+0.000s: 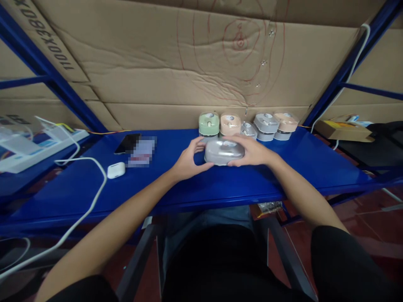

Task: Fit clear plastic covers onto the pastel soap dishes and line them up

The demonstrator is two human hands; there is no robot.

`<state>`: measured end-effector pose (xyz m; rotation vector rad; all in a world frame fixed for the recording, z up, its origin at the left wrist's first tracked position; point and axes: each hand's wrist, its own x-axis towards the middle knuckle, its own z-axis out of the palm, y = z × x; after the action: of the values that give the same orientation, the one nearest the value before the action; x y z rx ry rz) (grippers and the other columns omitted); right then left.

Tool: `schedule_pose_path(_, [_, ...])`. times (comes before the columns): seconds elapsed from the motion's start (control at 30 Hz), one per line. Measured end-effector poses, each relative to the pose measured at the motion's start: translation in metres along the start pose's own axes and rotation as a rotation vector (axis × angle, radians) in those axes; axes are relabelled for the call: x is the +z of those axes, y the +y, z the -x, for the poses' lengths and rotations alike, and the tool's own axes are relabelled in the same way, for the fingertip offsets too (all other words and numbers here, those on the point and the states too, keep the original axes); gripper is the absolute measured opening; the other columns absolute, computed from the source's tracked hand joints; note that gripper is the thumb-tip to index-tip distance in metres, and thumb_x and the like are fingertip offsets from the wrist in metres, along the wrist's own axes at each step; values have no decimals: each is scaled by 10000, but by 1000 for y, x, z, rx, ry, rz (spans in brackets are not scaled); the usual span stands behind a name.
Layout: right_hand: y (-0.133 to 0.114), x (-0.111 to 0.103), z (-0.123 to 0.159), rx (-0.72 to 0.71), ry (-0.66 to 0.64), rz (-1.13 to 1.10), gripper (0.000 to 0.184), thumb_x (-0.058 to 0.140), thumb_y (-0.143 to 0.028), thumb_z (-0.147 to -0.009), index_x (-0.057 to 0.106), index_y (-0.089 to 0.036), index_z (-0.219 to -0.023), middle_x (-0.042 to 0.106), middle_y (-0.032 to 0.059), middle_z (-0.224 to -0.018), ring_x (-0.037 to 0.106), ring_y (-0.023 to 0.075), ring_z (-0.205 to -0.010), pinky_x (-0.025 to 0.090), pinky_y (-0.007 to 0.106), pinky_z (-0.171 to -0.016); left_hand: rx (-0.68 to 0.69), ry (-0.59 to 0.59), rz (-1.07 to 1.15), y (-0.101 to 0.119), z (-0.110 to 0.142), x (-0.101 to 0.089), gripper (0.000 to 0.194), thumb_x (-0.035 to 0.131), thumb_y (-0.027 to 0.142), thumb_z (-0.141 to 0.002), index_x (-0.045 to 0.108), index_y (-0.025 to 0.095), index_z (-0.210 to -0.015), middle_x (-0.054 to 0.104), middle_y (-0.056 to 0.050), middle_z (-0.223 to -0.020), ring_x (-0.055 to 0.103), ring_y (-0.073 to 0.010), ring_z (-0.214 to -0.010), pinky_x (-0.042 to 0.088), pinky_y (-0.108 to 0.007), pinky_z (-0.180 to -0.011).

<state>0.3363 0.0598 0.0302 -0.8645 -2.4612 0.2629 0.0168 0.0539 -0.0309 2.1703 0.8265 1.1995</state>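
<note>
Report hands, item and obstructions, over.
Right hand holding gray box at its right end. Left hand at left end, firm contact unclear. Other boxes close behind.

Held box: lid label too small to read. Left hand: fingertips blurred, contact unclear. Small rear box: base hidden behind right hand. Paper: pixelated, unreadable. Cardboard lettering: cut by top edge. White cable: leaves frame, left.

Cardboard wall: I see hand-drawn red rings.
White case: on the blue surface, near a dark flat item.
White cable: I see it curving, left.
</note>
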Motion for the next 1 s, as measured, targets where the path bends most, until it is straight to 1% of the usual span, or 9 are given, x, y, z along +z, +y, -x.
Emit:
schedule_pose_path(0.07, [5,-21,3,51,181,78,994,825,-844,-831,634,-280,-1626,714,157,-1536,678,447,-1380,516,653,-1212,20,87,-28,-1,-2,-3,866,889,440,-875,442,213,-1581,723,-194,-1400,742,-344,-1311,610,-567,-1158])
schedule_pose_path(0.1, [9,-31,4,111,293,135,976,773,-860,-866,616,-284,-1638,705,160,-1548,665,452,-1394,510,661,-1210,20,112,-47,-1,-3,-4,813,871,433,-892,461,211,-1558,734,-183,-1357,757,-329,-1256,630,-550,-1114])
schedule_pose_path(0.17, [19,-47,1,301,492,277,960,656,-868,-943,550,-261,-1679,680,197,-1555,639,473,-1409,504,692,-1184,15,123,-84,0,-4,-5,733,846,423,-912,492,208,-1517,744,-168,-1302,768,-305,-1166,652,-511,-1029])
schedule_pose_path(0.23, [32,-55,-8,527,584,422,965,598,-854,-976,527,-190,-1673,665,263,-1516,634,503,-1384,515,712,-1131,7,107,-107,2,-4,-5,682,829,417,-925,511,206,-1491,745,-163,-1283,767,-288,-1118,656,-478,-970])
schedule_pose_path(0.33, [50,-56,-32,779,520,569,928,670,-802,-947,621,-89,-1539,667,338,-1426,669,523,-1289,536,673,-1059,-4,79,-134,3,-3,-4,636,815,405,-935,528,210,-1468,745,-157,-1278,763,-273,-1086,650,-447,-916])
schedule_pose_path(0.43, [60,-47,-56,881,429,647,878,701,-753,-938,669,-47,-1459,660,370,-1407,667,521,-1274,530,623,-1037,-13,61,-167,4,-3,-5,597,797,405,-948,542,209,-1451,744,-153,-1279,760,-262,-1065,643,-429,-881])
schedule_pose_path(0.6, [63,-33,-74,906,428,714,856,619,-761,-982,671,-48,-1453,655,362,-1415,650,504,-1277,517,610,-1033,-27,15,-227,5,-3,-7,537,768,401,-970,568,206,-1428,740,-150,-1302,751,-241,-1029,641,-411,-854])
schedule_pose_path(0.9, [61,-31,-72,917,354,724,944,452,-809,-1054,617,5,-1503,643,394,-1442,606,520,-1350,473,618,-1075,-44,-38,-301,4,-2,-7,490,734,399,-995,577,214,-1420,721,-133,-1302,732,-227,-986,643,-398,-833])
schedule_pose_path(1.0, [61,-28,-74,914,316,731,943,396,-799,-1079,635,26,-1468,653,394,-1424,592,526,-1362,442,644,-1101,-45,-58,-323,4,-2,-8,471,735,395,-998,582,224,-1409,714,-124,-1295,723,-224,-967,644,-396,-819])
